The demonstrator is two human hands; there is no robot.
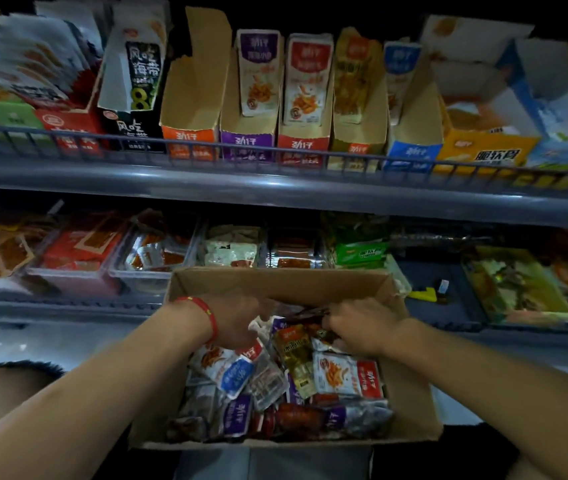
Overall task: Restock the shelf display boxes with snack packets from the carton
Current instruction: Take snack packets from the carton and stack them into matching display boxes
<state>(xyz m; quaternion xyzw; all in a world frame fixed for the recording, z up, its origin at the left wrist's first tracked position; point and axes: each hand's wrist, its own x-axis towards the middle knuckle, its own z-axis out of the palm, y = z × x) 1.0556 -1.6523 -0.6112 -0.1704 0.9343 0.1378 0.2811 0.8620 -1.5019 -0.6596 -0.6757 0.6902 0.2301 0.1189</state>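
Nearest, an open cardboard carton (pixel 410 403) heaped with mixed snack packets (pixel 344 375) in red, blue, purple and gold wrappers. Reaching in from the near left, the left hand (pixel 237 322), a red string bracelet (pixel 206 315) on its wrist, fingers curled down among the packets at the carton's far end; whether gripping any packet, cannot tell. From the near right, the right hand (pixel 358 329), fingers curled onto a dark packet (pixel 313 313) at the far middle of the heap, seemingly pinching it, though partly hidden. Just beyond the carton, a lower shelf (pixel 68 306) with clear trays (pixel 151 275) of loose red and white packets at left, a green pack (pixel 360 252) near the middle, a yellow item (pixel 422 294) to the right. Farthest and highest, an upper shelf (pixel 275 188) behind a wire rail, carrying a row of upright display boxes: orange box (pixel 190 136) showing no packets, purple box (pixel 248 138) and red box (pixel 305 142) each with packets standing upright, then gold box (pixel 358 140) and blue box (pixel 412 150) to the right.
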